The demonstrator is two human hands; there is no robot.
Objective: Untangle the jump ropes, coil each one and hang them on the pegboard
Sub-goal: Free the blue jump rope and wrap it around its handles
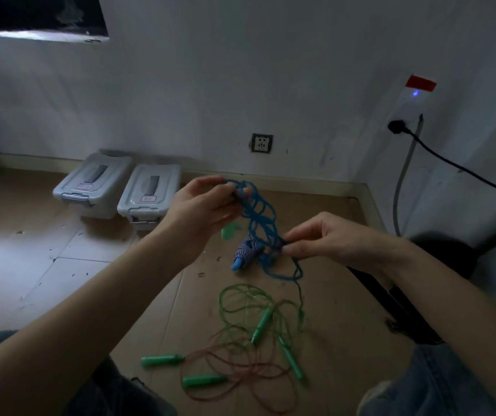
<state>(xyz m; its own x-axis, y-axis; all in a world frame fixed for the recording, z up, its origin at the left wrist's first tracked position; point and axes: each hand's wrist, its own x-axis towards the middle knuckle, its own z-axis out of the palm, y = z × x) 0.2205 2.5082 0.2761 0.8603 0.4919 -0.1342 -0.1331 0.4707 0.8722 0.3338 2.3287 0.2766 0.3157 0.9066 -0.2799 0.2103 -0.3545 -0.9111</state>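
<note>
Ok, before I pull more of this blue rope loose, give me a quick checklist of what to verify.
1. Left hand grips the top of the blue rope: ok.
2. Right hand pinches its lower loops: ok.
3. Blue rope free of loops and knots: not ok, many linked loops hang between the hands.
4. Blue rope's tail clear of the green rope on the floor: cannot tell, it trails down right beside it.
5. Green rope and red rope separated: not ok, they overlap.
6. Pegboard within reach: cannot tell, none in view.
</note>
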